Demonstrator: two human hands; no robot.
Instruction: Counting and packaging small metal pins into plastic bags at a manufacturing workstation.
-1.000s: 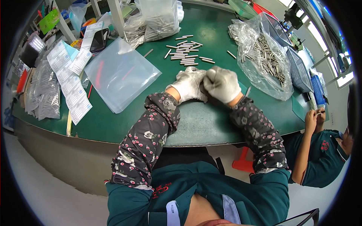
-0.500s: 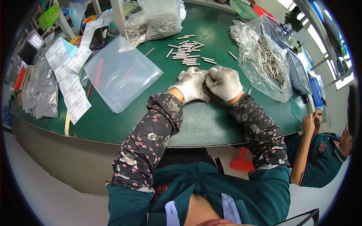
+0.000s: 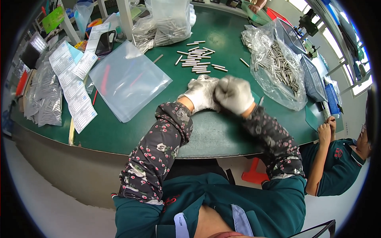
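Note:
Both of my hands wear white work gloves and meet at the middle of the green table. My left hand [image 3: 201, 92] is closed, its fingers curled and facing down, and whatever it grips is hidden beneath. Right against it, my right hand [image 3: 235, 94] forms a fist, slightly smeared by motion; what is in it does not show. Just beyond my hands lies a loose group of short metal pins [image 3: 192, 62], most of them pointing sideways. A single metal pin [image 3: 244, 62] rests apart to the right. Next to it, an open clear plastic bag [image 3: 278, 101] holds many more pins.
Flat clear plastic bags [image 3: 129, 91] lie left of my hands, beside paper slips [image 3: 75, 93] and bagged pins [image 3: 43, 99]. Filled bags [image 3: 168, 27] stand at the back. Blue baskets [image 3: 311, 77] line the right edge. A co-worker [image 3: 335, 158] sits at the right; another person's hand [image 3: 258, 5] shows far back.
My right hand has shifted slightly downward and blurs, still against the left. The left hand stays nearly in place. The whole view has moved a little.

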